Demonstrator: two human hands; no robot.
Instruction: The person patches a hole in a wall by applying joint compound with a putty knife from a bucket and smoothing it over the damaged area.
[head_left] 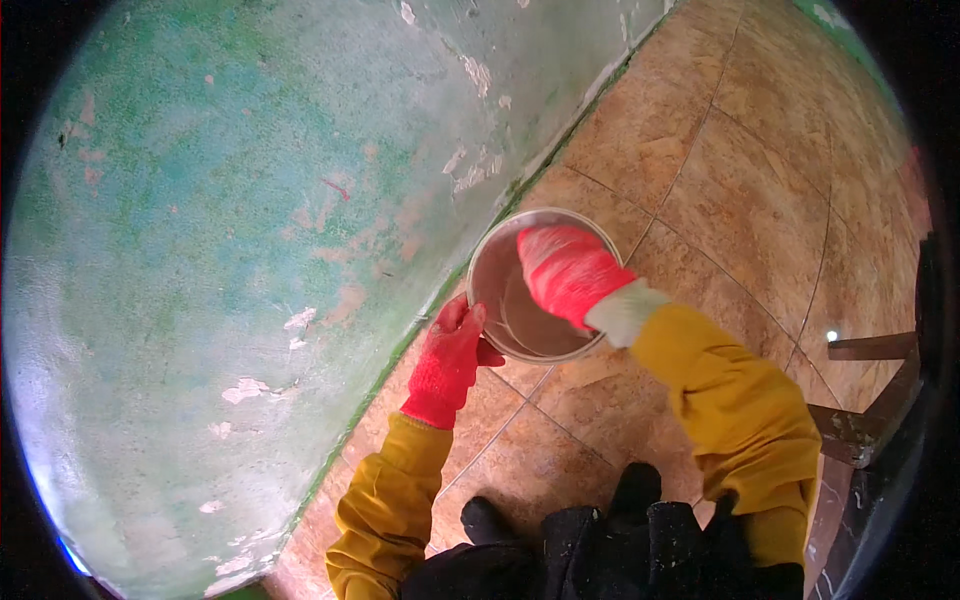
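Note:
A round white-rimmed bucket point(507, 306) with a brownish-pink inside is held near the middle of the view. My left hand point(450, 352), in a red glove, grips the bucket's left rim, its thumb over the edge. My right hand point(567, 272), in a red glove with a pale cuff, is down inside the bucket, fingers curled and slightly blurred; whatever it holds is hidden.
A green wall point(200, 250) with peeling patches fills the left, meeting a brown tiled floor point(730, 170) along a diagonal edge. A dark wooden frame point(868, 348) stands at the right. My dark shoes point(482, 518) show below the bucket.

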